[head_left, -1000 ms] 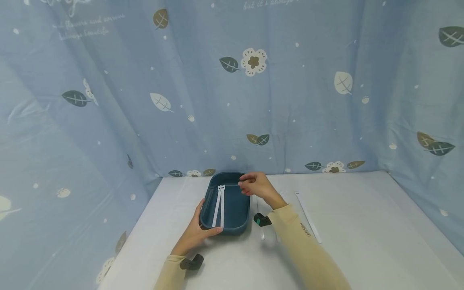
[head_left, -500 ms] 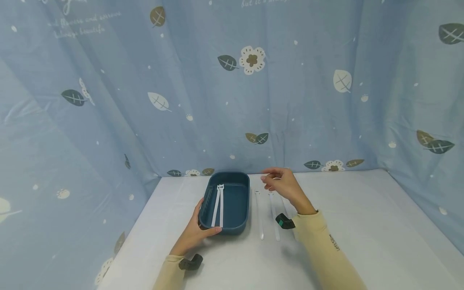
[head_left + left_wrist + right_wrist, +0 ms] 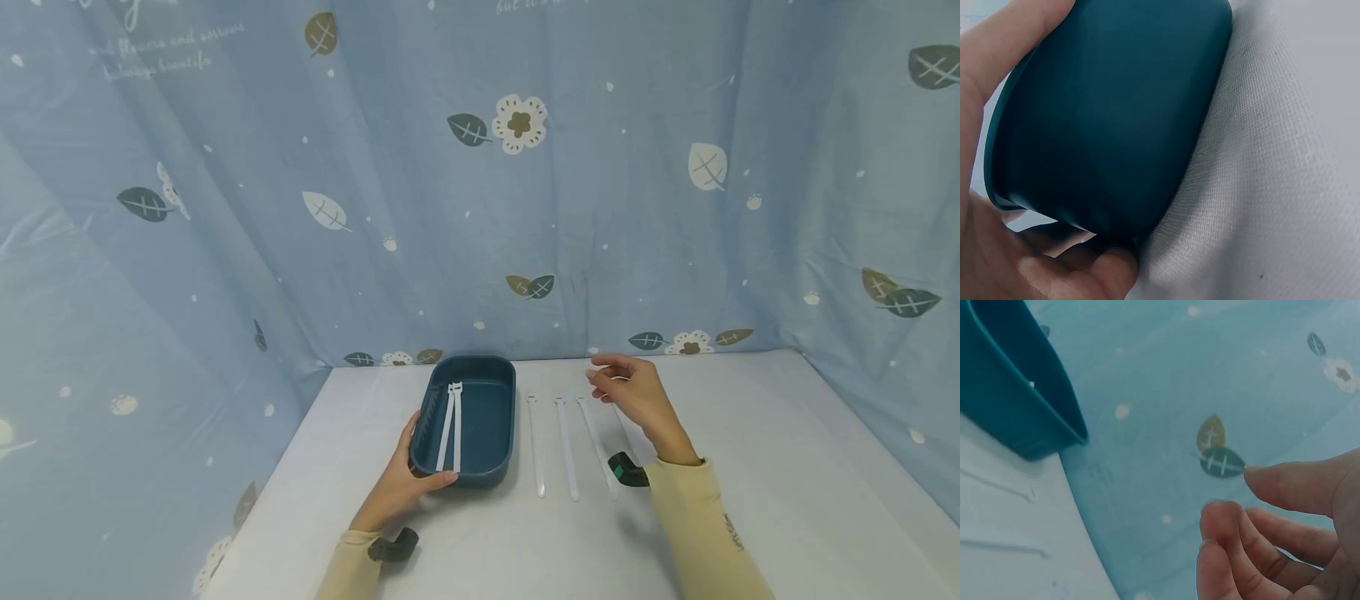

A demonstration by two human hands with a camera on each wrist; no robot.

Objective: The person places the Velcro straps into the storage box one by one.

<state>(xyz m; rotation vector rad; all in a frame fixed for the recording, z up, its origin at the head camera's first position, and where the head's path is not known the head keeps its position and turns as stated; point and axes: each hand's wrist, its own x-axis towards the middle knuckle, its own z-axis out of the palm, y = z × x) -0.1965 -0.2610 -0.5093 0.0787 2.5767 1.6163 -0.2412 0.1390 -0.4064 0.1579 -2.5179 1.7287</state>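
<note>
A dark teal plastic basket rests on the white table. At its near left corner, my left hand grips it, thumb by the front rim and fingers along the side; the left wrist view shows that hand around the basket's wall. Two white cable ties with slotted heads lie inside, nearly side by side. My right hand hovers above the table to the right, fingers loosely bent, thumb apart, holding nothing. Below and left of it lie several more ties, among them one tie closest to the basket and another tie.
A patterned blue curtain hangs behind the table and along both sides. White cloth covers the tabletop. In the right wrist view, the basket's end stands at upper left, with ties beneath it.
My right hand has moved right, from over the basket's right rim to above the ties on the right, uncovering the nearer ones. My left hand stays on the basket.
</note>
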